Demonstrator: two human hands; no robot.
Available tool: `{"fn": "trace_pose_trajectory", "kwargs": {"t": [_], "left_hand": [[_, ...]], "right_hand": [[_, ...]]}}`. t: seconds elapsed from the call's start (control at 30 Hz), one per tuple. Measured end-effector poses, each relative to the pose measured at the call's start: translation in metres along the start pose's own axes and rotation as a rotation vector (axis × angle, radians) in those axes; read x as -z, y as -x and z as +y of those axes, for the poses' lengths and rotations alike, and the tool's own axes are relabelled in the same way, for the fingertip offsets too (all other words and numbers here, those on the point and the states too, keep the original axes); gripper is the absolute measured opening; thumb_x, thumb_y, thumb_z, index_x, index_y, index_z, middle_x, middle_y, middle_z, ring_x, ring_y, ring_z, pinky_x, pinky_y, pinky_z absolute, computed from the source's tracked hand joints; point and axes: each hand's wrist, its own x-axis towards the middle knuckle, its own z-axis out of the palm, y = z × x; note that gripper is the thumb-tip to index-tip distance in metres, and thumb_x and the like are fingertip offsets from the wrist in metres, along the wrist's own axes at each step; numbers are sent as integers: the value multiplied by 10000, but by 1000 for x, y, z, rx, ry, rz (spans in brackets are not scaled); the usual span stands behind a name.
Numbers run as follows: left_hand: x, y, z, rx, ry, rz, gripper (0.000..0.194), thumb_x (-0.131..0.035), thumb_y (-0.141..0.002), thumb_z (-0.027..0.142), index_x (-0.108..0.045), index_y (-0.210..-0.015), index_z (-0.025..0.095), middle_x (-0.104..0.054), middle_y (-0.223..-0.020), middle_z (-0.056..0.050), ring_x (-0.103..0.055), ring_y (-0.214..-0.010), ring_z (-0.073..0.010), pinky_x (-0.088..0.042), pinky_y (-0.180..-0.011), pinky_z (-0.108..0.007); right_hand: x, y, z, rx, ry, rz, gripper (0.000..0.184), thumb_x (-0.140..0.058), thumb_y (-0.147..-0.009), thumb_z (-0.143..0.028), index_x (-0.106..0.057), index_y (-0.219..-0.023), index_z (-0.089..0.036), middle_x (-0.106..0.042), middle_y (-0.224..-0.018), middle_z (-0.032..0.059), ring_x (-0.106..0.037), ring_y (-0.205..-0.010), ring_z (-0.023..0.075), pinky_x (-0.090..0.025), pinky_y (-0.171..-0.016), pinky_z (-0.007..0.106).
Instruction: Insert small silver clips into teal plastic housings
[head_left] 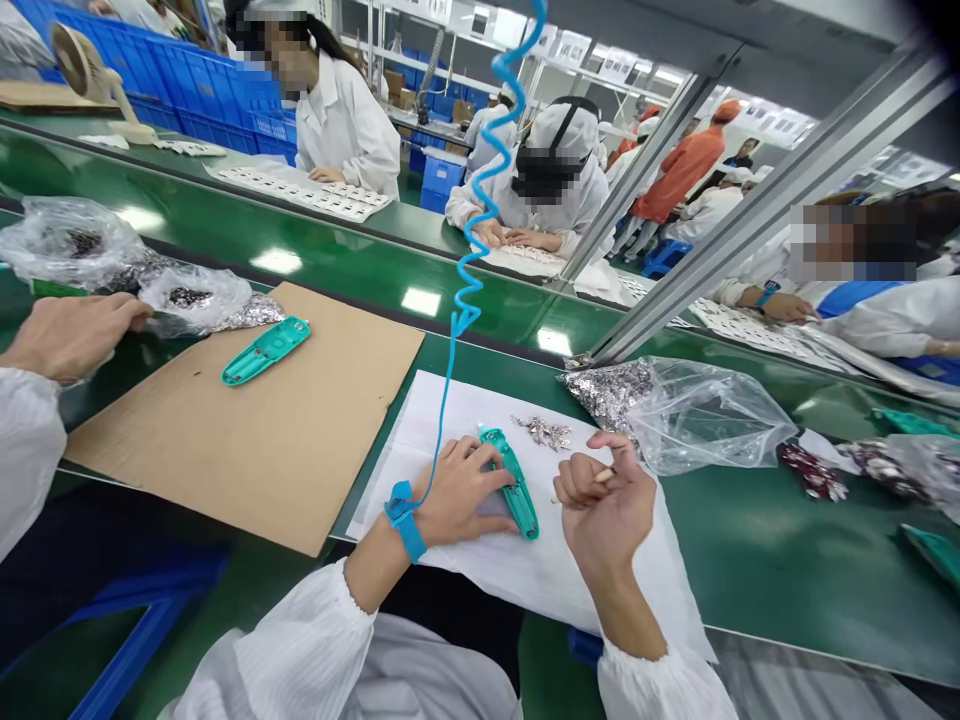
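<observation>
My left hand (459,492) rests on a white sheet (525,570) and holds a teal plastic casing (514,482) flat against it. A blue wrist strap (403,518) with a coiled blue cord (480,200) is on that wrist. My right hand (606,497) is raised just right of the casing, palm up, fingers curled around a small thin part I cannot make out. A small pile of shiny metal pieces (546,432) lies on the sheet just beyond both hands.
A clear bag of metal pieces (675,410) lies to the right. A cardboard sheet (255,420) carries a second teal casing (265,351). A neighbour's hand (71,335) rests at far left beside more bags (75,240). Other workers sit across the green conveyor (337,260).
</observation>
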Motion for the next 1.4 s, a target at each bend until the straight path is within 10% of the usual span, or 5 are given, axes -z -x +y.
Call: {"fn": "trace_pose_trajectory", "kwargs": {"t": [0.53, 1.4], "left_hand": [[-4, -4, -1, 4, -21, -3, 485, -549, -839, 648, -664, -1126, 275, -573, -1142, -79, -481, -1077, -263, -421, -894, -411], [-9, -3, -3, -14, -51, 23, 455, -577, -835, 627, -673, -1116, 282, -568, -1135, -61, -472, -1054, -253, -412, -877, -378]], "right_hand": [[11, 25, 21, -22, 62, 57, 92, -440, -828, -229, -524, -855, -255, -137, -459, -123, -92, -371, 76, -197, -364, 168], [3, 34, 24, 19, 39, 36, 334, -409, -933, -491, -555, -772, -238, -130, -399, -128, -51, -348, 57, -206, -346, 156]]}}
